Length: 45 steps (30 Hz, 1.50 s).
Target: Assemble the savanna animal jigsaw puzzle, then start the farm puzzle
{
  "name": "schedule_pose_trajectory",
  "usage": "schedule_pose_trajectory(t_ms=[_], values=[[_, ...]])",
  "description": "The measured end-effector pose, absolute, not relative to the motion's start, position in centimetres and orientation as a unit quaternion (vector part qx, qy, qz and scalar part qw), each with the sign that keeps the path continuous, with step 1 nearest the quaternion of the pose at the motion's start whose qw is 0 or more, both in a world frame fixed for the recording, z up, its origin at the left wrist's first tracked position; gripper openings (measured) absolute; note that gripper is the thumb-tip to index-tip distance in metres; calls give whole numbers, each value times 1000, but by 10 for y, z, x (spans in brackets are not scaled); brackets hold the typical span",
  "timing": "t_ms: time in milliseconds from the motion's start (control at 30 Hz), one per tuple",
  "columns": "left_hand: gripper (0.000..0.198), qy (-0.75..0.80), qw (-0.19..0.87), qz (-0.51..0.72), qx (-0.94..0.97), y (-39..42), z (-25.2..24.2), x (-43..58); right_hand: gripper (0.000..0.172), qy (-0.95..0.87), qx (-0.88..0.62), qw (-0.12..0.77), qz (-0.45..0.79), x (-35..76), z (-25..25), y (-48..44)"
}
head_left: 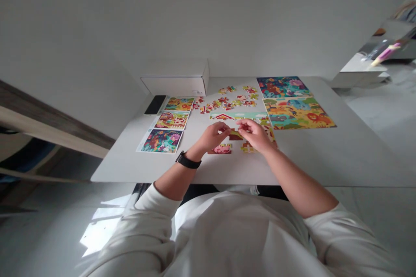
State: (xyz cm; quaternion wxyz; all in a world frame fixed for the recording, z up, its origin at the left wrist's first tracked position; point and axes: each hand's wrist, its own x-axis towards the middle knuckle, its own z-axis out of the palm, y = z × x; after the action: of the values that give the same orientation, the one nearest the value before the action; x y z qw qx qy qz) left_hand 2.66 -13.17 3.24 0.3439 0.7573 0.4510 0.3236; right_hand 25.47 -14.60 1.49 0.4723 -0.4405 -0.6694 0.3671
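Observation:
My left hand (214,135) is closed in a pinch on the left end of a brownish-red and green strip of joined jigsaw pieces (235,136). On the strip's right end, the fingers of my right hand (255,135) are pinched too. Just beyond both hands lies a joined strip of puzzle (222,116) with a red barn roof and pale sky. A pink pig section (222,149) rests on the table below my left hand. Under my right wrist is a yellow-green section (247,147), partly hidden by the hand.
Loose jigsaw pieces (224,103) lie scattered farther back. Three picture sheets (162,141) and a black phone-like slab (155,105) are at left, before a white box (173,85). Two finished-looking animal pictures (299,113) lie at right. The white table (312,156) meets a wall.

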Motion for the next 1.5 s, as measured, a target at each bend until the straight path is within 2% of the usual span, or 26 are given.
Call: schedule_pose_trajectory(t_ms=[100,233,367,567,700,833,1133,1500], values=[[25,467,356,334,737,-136,24,26,30,-739,-409,448,293,259,19,-150],[26,466,364,331,735,-137,21,24,34,-856,-338,358,157,266,24,-153],[26,480,350,310,742,-136,20,25,33,-883,-342,304,103,268,25,-153],[26,502,261,318,761,-137,17,18,28,-892,-349,244,153,270,31,-158],[23,506,237,257,788,-140,16,11,24,-903,-355,164,176,272,30,-158],[23,485,240,197,817,-144,18,10,25,-907,-364,126,169,273,22,-155],[23,457,201,152,853,-149,17,13,22,-907,-373,108,161,272,24,-158],[25,489,194,153,837,-147,13,14,33,-906,-378,116,152,277,16,-153]])
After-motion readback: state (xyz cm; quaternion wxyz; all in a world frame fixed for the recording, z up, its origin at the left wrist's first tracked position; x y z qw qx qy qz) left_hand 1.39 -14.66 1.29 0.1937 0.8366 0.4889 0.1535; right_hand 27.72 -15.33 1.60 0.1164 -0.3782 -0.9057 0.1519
